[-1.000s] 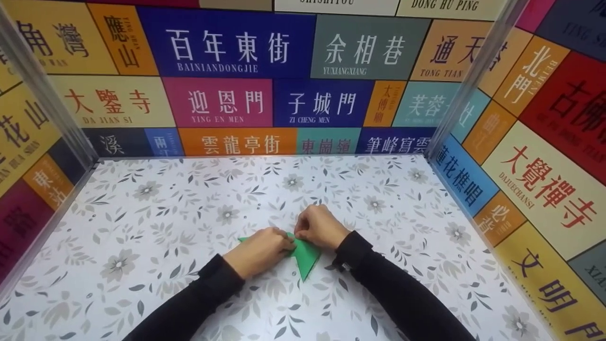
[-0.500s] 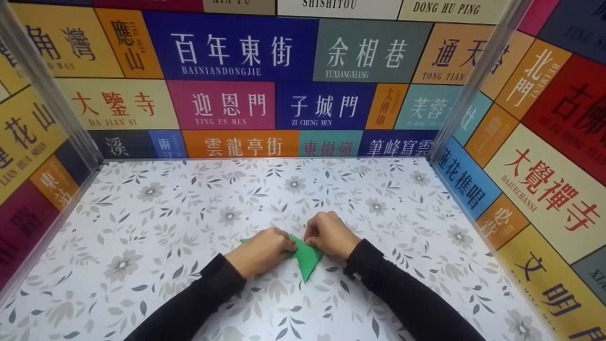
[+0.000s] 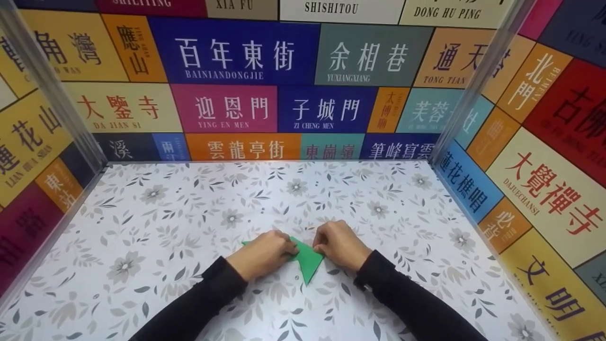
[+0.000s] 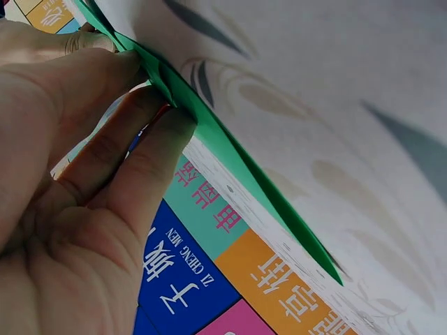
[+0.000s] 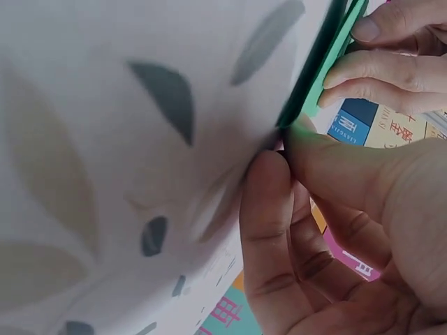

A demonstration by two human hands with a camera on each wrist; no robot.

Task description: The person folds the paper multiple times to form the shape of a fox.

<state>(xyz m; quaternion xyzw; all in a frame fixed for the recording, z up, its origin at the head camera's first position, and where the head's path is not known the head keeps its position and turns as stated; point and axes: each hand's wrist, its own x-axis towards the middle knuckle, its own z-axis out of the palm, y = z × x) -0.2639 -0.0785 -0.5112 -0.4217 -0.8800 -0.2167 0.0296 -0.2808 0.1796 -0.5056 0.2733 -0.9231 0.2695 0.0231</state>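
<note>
A folded green paper [image 3: 310, 258] lies on the patterned tabletop, with pointed corners showing at its left and near ends. My left hand [image 3: 265, 253] covers its middle. In the left wrist view, the fairly straight fingers [image 4: 150, 150] of that hand press their tips on the paper [image 4: 230, 146]. At the paper's right edge is my right hand [image 3: 342, 244]. Its thumb and index finger pinch the edge, as the right wrist view shows, with the thumb [image 5: 335, 157] against the green paper [image 5: 328, 66]. The part under my left hand is hidden.
The tabletop [image 3: 199, 203] has a white covering with grey flowers and leaves. Upright panels with colourful lettered blocks stand along the back [image 3: 227, 109], the left [image 3: 28, 137] and the right [image 3: 544, 175]. Clear strips [image 3: 466, 90] join the panels at the corners.
My right hand has moved right and nearer along the paper's edge, from its upper tip to its right corner. My left hand stays on the paper. The head view has shifted slightly.
</note>
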